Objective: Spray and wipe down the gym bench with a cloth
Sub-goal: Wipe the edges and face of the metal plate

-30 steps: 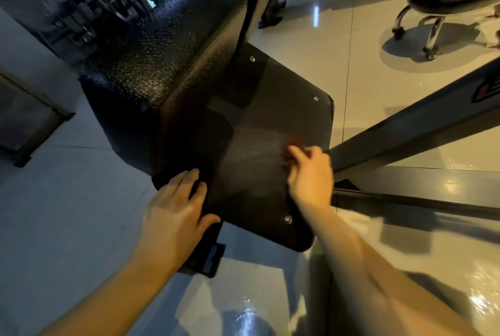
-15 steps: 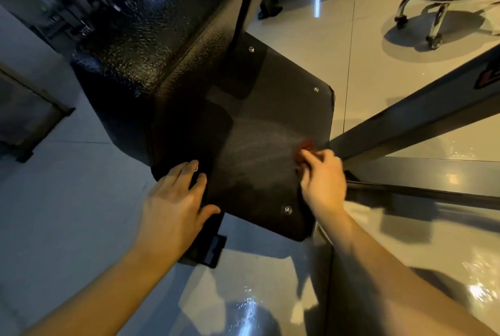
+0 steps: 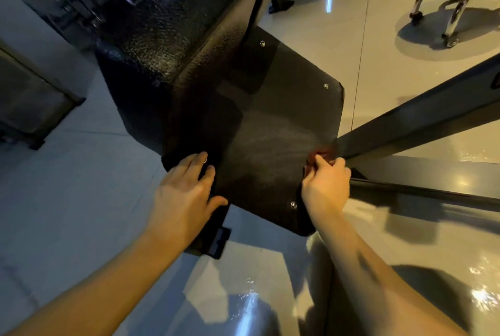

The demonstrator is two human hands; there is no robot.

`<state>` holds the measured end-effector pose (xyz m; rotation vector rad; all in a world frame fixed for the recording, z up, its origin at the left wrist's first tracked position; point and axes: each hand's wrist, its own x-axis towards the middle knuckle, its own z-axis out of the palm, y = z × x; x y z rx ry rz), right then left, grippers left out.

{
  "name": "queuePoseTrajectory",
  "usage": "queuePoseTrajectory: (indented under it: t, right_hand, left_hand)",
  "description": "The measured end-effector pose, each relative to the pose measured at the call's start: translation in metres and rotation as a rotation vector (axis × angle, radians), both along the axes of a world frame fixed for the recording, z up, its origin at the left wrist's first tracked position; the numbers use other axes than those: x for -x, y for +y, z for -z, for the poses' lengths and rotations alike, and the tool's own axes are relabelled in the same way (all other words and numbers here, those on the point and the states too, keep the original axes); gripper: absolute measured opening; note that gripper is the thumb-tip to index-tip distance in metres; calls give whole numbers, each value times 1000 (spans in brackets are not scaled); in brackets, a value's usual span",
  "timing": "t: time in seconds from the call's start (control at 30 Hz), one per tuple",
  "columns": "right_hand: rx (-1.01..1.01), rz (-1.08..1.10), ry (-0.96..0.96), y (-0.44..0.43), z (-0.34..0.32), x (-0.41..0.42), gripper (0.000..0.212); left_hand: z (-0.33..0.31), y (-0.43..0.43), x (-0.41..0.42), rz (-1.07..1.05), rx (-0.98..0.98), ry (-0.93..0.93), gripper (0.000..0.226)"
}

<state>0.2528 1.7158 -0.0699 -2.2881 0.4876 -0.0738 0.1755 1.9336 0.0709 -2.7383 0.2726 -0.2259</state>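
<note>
The black bench panel carries a reddish cloth at its right edge.

The left hand rests flat, fingers straight, on the near-left corner of the black plate under the bench pad. The right hand grips what looks like a reddish cloth at the plate's right edge, beside a dark frame bar.

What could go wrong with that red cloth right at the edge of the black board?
The right hand pinches the red cloth at the panel edge, beside the metal frame bar: knuckles might bump it, or the cloth could slip off. The floor looks shiny, maybe wet, so feet could slide.
</note>
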Motion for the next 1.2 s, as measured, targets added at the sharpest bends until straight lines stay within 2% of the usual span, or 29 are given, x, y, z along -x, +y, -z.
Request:
queuePoseTrajectory:
  t: [0.03,0.13,0.2,0.23,0.3,0.37,0.43,0.47,0.53,0.57,0.63,0.7,0.83,0.9,0.97,1.03,1.1,1.13,1.2]
  right_hand:
    - [3,-45,-26,17,-18,7,39]
    - [-91,-341,-454,70,-62,37,32]
    - [-24,-576,-625,76,-64,27,32]
    - [6,-574,-653,69,-56,14,32]
    - [-19,-353,-525,41,-30,-20,33]
    - [-57,-93,-234,11,-16,-43,34]
    - [-13,-24,-73,15,-27,-45,35]
    - [-17,-65,-99,28,-41,-39,35]
    - [-85,-227,-335,63,-72,-21,38]
    - [-105,-341,-451,80,-83,-14,43]
    - [-85,-536,-541,92,-97,-24,58]
    - [-53,-517,-514,82,-90,-44,64]
    - [-37,-271,-286,38,-53,-70,47]
    - [-11,-212,-210,35,-54,-65,41]
    - [-28,-300,-277,53,-73,-45,39]
    - [-69,-486,-458,80,-92,-22,39]
    - [-62,-635,-533,84,-93,-23,40]
    - [-41,-614,-531,75,-86,-31,39]
    - [-23,-398,-422,44,-54,-50,38]
  left_hand:
    - [0,-1,0,-3,2,-3,68]
    - [-5,-2,-1,-3,13,-13,67]
    - [-6,-2,-1,-1,6,-22,67]
    - [-6,-1,0,3,-2,-26,67]
    - [-2,2,2,15,8,-27,67]
    - [2,3,2,21,25,-26,67]
    - [3,3,2,10,27,-26,67]
    - [3,4,1,13,33,-28,67]
    - [1,4,0,28,53,-44,65]
    - [0,3,0,25,50,-45,64]
    - [-2,3,3,27,35,-54,63]
    - [-1,5,4,48,22,-62,63]
    - [3,8,3,56,32,-56,66]
    - [5,7,1,52,40,-47,66]
    - [5,9,1,51,50,-54,66]
    - [4,9,1,58,55,-63,66]
    - [1,10,1,60,48,-61,65]
    - [0,9,1,63,44,-65,64]
    - [2,8,2,69,30,-69,63]
